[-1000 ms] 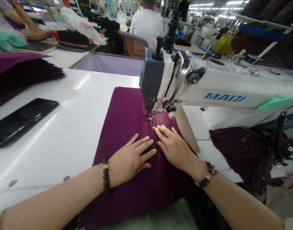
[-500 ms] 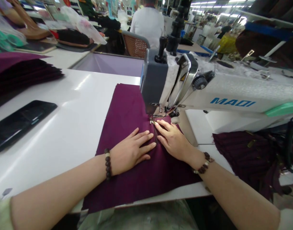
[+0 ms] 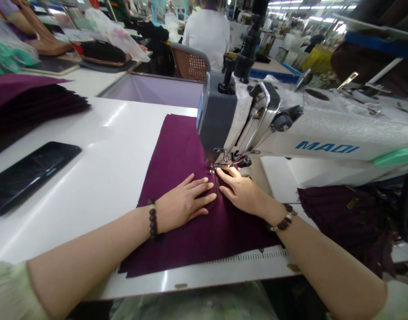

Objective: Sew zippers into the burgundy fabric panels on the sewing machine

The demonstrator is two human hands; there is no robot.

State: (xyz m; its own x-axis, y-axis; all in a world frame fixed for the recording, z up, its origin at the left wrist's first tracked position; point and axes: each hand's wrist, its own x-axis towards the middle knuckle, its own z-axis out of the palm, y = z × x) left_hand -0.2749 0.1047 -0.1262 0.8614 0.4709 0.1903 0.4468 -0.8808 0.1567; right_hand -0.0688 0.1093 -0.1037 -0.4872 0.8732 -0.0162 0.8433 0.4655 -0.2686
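Note:
A dark purple fabric panel (image 3: 177,151) lies on the white table, partly beneath the head of a sewing machine (image 3: 220,111). My left hand (image 3: 186,200) rests flat on the panel with its fingers stretched toward a narrow seam or slit. On the other side of that line, my right hand (image 3: 242,191) presses down with fingers spread. Its fingertips are close beside the presser foot (image 3: 212,169). Neither hand grips anything. The needle's tip is too small to make out.
A black phone (image 3: 34,173) lies on the left of the table (image 3: 107,146). Behind it rises a stack of purple fabric pieces (image 3: 34,100). More dark purple pieces (image 3: 340,213) lie at right. A person in white (image 3: 207,33) sits ahead by a brown chair (image 3: 190,62).
The fabric panel has slid forward, away from me, and its near edge now shows a ruler strip on the table. Both hands stay flat on it. The light at the needle looks brighter.

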